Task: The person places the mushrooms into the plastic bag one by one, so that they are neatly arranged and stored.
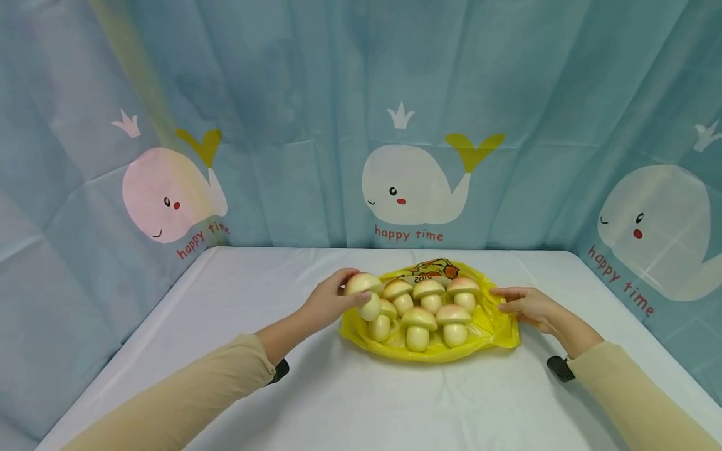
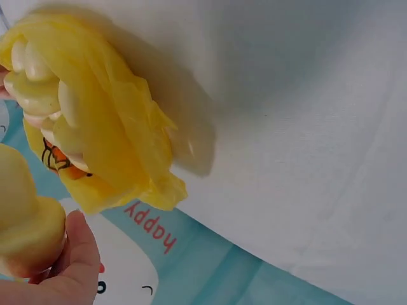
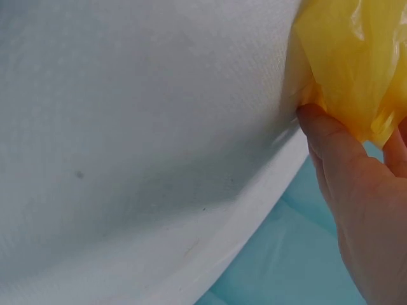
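My left hand (image 1: 331,297) grips a cream mushroom (image 1: 369,307) with a pinkish cap, fingers and thumb around the cap. It is at the left edge of a yellow plastic bag (image 1: 434,357). Several similar mushrooms (image 1: 419,329) stand in the open bag, caps upward, in two rough rows. In the left wrist view, the held mushroom (image 2: 28,235) is cut off by the frame and stands apart from the bag (image 2: 121,127). At the bag's right edge, my right hand (image 1: 533,307) holds the plastic between thumb and fingers; the right wrist view shows the bag (image 3: 356,70) there.
A white cloth (image 1: 406,407) covers the table. Behind it and at both sides hangs a blue curtain (image 1: 316,188) printed with whales and "happy time". Dark devices (image 1: 560,368) show beneath both wrists.
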{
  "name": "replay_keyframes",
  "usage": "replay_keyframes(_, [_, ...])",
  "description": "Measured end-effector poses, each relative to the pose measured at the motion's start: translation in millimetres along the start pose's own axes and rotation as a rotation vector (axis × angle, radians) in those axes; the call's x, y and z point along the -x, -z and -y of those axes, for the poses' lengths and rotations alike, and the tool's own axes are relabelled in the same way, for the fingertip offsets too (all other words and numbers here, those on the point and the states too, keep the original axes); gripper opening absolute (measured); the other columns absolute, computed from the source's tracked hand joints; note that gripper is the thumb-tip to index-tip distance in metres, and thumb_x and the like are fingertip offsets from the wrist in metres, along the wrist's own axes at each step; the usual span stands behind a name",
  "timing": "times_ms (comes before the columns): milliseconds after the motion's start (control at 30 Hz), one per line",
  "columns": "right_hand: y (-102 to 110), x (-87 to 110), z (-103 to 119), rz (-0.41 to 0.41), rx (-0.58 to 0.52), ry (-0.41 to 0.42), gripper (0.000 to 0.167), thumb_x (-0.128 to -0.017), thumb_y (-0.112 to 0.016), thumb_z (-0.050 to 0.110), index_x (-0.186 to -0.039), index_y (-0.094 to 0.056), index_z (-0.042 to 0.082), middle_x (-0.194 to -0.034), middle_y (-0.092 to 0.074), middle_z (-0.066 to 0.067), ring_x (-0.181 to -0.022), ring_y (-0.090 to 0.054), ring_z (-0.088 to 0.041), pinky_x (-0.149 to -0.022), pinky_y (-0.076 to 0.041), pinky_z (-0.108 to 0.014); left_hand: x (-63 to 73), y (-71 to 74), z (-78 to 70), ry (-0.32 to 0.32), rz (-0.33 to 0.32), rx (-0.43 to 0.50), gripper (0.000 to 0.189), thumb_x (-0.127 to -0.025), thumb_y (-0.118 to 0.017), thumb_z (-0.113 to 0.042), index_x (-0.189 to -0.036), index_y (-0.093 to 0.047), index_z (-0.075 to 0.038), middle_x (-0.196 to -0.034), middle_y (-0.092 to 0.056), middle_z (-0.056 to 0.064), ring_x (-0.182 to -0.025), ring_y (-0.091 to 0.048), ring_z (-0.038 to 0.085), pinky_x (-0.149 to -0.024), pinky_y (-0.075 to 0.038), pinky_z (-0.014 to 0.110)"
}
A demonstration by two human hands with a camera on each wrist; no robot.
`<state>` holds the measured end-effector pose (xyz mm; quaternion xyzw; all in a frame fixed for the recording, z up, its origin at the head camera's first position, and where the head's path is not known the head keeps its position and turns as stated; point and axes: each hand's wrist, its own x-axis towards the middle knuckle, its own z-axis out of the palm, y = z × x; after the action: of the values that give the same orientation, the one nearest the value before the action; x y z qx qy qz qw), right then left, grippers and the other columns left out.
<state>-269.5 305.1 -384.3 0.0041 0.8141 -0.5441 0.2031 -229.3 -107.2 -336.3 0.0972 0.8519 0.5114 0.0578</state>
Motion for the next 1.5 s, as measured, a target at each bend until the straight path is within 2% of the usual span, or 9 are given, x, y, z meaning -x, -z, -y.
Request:
replay_keyframes(367, [2,-1.5,-3,0.033,0.013,0.016,0.058,-0.097,-0.058,0.008,-0.146,-0.032,-0.008,-0.154,-0.011,-0.033,-0.138,-0.023,-0.045,-0.107,-0.034,-0.053,0.2,-14.6,-12.1,0.022,0.017,-0.013,0.056,-0.092,-0.069,-0.028,-0.138,-0.048,-0.005,-0.131,-0.055,0.01,-0.104,-0.056,0.026,-0.09,-0.051,0.037])
replay_keyframes(467, [3,-2.3,-4,0.033,0.011,0.018,0.059,-0.096,-0.059,0.008,-0.146,-0.032,-0.008,-0.154,-0.012,-0.032,-0.137,-0.025,-0.045,-0.105,-0.036,-0.05,-2.4,-19.9,-14.4,0.006,0.019,-0.016,0.058,-0.091,-0.07,-0.026,-0.139,-0.047,-0.002,-0.132,-0.054,0.012,-0.105,-0.056,0.026,-0.09,-0.051,0.038])
replay_keyframes(700, [1,-1.3,-5,0.04,0.017,0.026,0.06,-0.096,-0.059,0.007,-0.147,-0.031,-0.008,-0.154,-0.012,-0.033,-0.137,-0.026,-0.045,-0.104,-0.039,-0.048,-6.8,-33.6,-23.4,0.001,0.013,-0.012,0.062,-0.091,-0.07,-0.026,-0.142,-0.044,-0.002,-0.137,-0.051,0.013,-0.113,-0.055,0.028,-0.096,-0.048,0.041])
replay_keyframes(1033, [2,-0.6,-4,0.031,0.022,0.021,0.06,-0.096,-0.059,0.006,-0.147,-0.031,-0.008,-0.154,-0.012,-0.033,-0.135,-0.028,-0.044,-0.104,-0.039,-0.048,-9.4,-52.6,-37.5,-0.085,0.011,-0.032,0.064,-0.092,-0.069,-0.029,-0.142,-0.044,0.0,-0.14,-0.05,0.015,-0.122,-0.05,0.03,-0.101,-0.043,0.043])
replay_keyframes(1367, [2,-0.5,-5,0.048,0.024,0.03,0.061,-0.095,-0.059,0.004,-0.147,-0.029,-0.009,-0.154,-0.011,-0.034,-0.136,-0.026,-0.045,-0.105,-0.038,-0.049,-15.1,-74.2,-41.6,-0.025,0.043,0.003,0.065,-0.09,-0.071,-0.028,-0.144,-0.044,-0.004,-0.138,-0.051,0.011,-0.119,-0.053,0.027,-0.098,-0.046,0.042])
replay_keyframes(1500, [1,-0.2,-4,0.048,0.023,0.028,0.062,-0.095,-0.059,0.004,-0.147,-0.029,-0.009,-0.154,-0.011,-0.034,-0.136,-0.025,-0.046,-0.105,-0.037,-0.049,-15.6,-79.5,-46.2,0.006,0.054,-0.012,0.065,-0.089,-0.072,-0.029,-0.144,-0.045,-0.006,-0.138,-0.052,0.009,-0.119,-0.053,0.026,-0.098,-0.046,0.042])
